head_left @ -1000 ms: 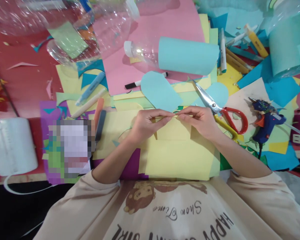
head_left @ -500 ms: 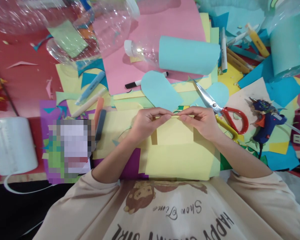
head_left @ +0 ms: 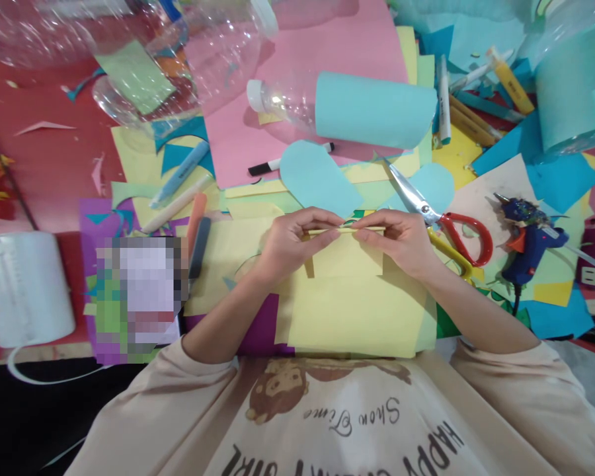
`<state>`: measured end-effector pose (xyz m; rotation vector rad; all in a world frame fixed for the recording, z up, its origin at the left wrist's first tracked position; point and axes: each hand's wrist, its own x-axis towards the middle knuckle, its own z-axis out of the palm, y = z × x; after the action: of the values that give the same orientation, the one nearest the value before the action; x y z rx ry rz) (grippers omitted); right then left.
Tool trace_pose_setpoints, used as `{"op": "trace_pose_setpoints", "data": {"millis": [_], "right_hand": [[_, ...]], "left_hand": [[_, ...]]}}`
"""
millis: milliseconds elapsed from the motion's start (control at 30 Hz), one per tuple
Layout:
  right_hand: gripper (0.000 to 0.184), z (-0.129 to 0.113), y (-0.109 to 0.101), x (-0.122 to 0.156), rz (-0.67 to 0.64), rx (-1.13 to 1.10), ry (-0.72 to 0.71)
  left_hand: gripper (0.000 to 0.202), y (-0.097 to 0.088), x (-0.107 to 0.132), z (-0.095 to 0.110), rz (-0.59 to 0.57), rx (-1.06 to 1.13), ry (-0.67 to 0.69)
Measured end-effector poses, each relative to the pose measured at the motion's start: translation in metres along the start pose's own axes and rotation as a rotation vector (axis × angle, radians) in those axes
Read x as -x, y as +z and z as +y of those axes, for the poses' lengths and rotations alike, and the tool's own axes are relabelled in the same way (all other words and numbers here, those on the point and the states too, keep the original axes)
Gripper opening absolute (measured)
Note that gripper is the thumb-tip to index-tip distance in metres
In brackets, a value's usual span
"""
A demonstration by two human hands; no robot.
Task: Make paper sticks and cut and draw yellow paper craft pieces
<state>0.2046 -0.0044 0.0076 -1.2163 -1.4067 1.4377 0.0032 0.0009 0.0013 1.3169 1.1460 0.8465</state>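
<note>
My left hand (head_left: 290,241) and my right hand (head_left: 401,241) both pinch the top edge of a small yellow paper piece (head_left: 347,254), fingertips almost meeting at its folded rim. The piece hangs over a larger yellow sheet (head_left: 352,317) lying at the table's near edge. Just beyond my fingers lie a light blue rounded cut-out (head_left: 317,178) and red-handled scissors (head_left: 441,221), whose handles are close to my right hand.
A clear bottle wrapped in light blue paper (head_left: 371,109) lies on a pink sheet (head_left: 302,73). A blue glue gun (head_left: 528,238) sits at right, markers (head_left: 441,99) and paper scraps behind. A white roll (head_left: 22,287) stands at left, more clear bottles (head_left: 143,59) at the back left.
The fingers have shifted slightly along the yellow piece's top edge, and the piece has moved a little. Everything else is unmoved.
</note>
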Motion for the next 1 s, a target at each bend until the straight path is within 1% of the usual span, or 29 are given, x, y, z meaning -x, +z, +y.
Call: {"op": "trace_pose_setpoints", "data": {"millis": [133,300,400,567,733,1000], "right_hand": [[0.015,0.0025,0.0011,-0.0005,-0.004,-0.053,0.036],[0.015,0.0055,0.0004,-0.0020,-0.059,-0.038,0.058],[0.018,0.0053,-0.0004,-0.0019,-0.060,-0.017,0.099],[0.012,0.0014,0.0005,-0.0022,-0.021,0.003,0.081],[0.011,-0.0002,0.0005,-0.0021,0.002,-0.029,0.084],[0.008,0.0020,-0.0003,-0.0028,-0.004,-0.069,0.078]], "left_hand": [[0.032,0.0008,0.0005,-0.0004,0.024,-0.021,-0.010],[0.031,0.0016,0.0014,-0.0027,0.043,-0.101,0.051],[0.031,0.0023,0.0016,-0.0040,0.044,-0.126,0.089],[0.036,0.0014,0.0013,-0.0035,0.028,-0.144,0.097],[0.032,-0.0002,0.0003,0.0012,0.028,-0.193,0.092],[0.025,0.0017,0.0008,0.0034,0.040,-0.182,0.070]]}}
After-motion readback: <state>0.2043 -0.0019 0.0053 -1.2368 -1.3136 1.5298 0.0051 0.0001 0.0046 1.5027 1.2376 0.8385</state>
